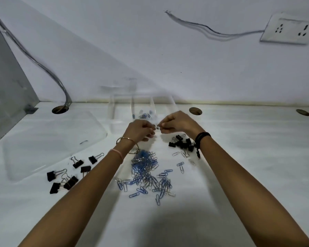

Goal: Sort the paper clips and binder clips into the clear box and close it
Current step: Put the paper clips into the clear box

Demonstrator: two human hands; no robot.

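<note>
Both your hands are pinched together just in front of the clear box (pixel 141 107): your left hand (pixel 140 130) and your right hand (pixel 177 123) meet fingertip to fingertip around something small and glinting, probably tangled paper clips, though it is too small and blurred to name for certain. Each hand is closed in a fine pinch, not a fist.

Take the clear box as your landmark. A few blue paper clips (pixel 144 114) already lie in one of its compartments, directly beyond your hands. The main heap of paper clips (pixel 146 172) sits nearer you than the box, between your forearms. One cluster of black binder clips (pixel 181 142) lies near the box's right front corner, under your right wrist; a second scatter of binder clips (pixel 70 173) lies well to the box's left and closer to you. The clear lid (pixel 48 139) rests flat to the box's left.

Tease the pieces apart gently over the box, so anything that slips lands inside. Keep paper clips in the compartment already started, and give the binder clips a separate one.
</note>
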